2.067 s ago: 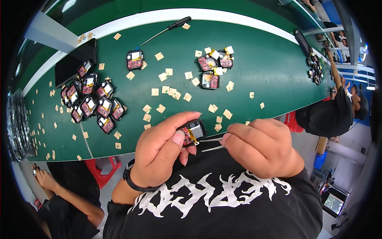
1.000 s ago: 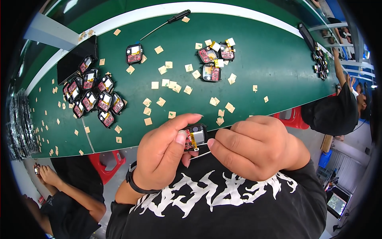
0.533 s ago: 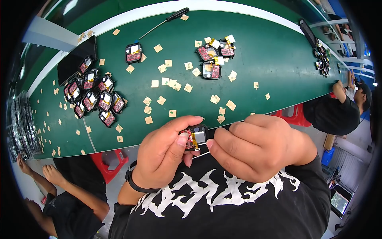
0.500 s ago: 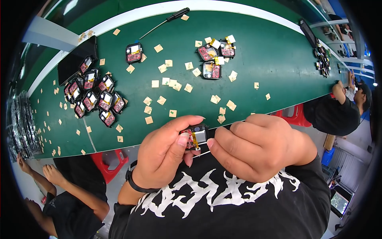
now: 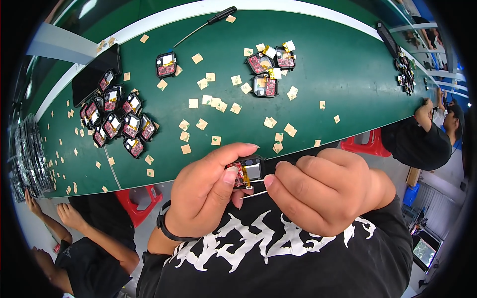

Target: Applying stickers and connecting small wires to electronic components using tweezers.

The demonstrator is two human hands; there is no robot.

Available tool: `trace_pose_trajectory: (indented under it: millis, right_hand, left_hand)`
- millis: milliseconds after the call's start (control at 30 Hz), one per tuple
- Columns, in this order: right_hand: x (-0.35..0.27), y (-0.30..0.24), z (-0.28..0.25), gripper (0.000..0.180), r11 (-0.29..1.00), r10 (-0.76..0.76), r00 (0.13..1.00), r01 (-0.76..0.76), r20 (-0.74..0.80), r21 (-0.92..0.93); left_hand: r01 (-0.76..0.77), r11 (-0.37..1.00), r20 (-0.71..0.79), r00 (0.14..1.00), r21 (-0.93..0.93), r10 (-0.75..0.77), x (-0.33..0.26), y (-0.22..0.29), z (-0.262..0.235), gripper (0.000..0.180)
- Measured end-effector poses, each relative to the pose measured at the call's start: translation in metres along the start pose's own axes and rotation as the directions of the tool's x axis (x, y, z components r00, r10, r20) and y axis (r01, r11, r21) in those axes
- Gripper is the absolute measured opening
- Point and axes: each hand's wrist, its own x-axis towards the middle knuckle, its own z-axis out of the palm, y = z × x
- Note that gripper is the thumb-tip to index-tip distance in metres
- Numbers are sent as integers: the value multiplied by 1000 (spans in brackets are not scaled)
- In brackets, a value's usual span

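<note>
My left hand is closed round a small black square watch-like casing just off the table's near edge. Inside it show a red circuit board, a silver battery and yellow tape, with a small white connector at the lower edge. The thumb presses on the board side. My right hand pinches a pair of metal tweezers; two thin prongs reach left towards the casing's lower edge by the connector. Whether the tips touch it I cannot tell.
Similar casings are heaped at the left of the green table, beside a black tray. Several more lie further off. A screwdriver and many small beige squares are scattered about. Co-workers sit at both sides.
My right hand has shifted slightly right and down, and the tweezer prongs now show apart below the casing. My left hand still holds the casing, almost unmoved.
</note>
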Motion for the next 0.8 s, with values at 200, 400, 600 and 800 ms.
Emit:
trace_pose_trajectory:
  millis: [200, 400, 600, 800]
  right_hand:
    - [-2, 0, 5, 26, 999, -11, 999, 13, -48, 49]
    - [-2, 3, 0, 28, 998, -43, 999, 43, 3, 41]
    - [-2, 2, 1, 24, 1000, -16, 998, 17, 53, -15]
    - [-14, 10, -1, 28, 994, 97, 993, -99, 64, 35]
  left_hand:
    - [18, 999, 10, 1000, -27, -17, -2, -4, 1, 32]
    - [-6, 999, 63, 998, 48, 3, 2, -5, -2, 33]
    - [95, 995, 55, 994, -43, -93, 4, -3, -1, 34]
    - [167, 985, -41, 985, -37, -169, 4, -4, -11, 31]
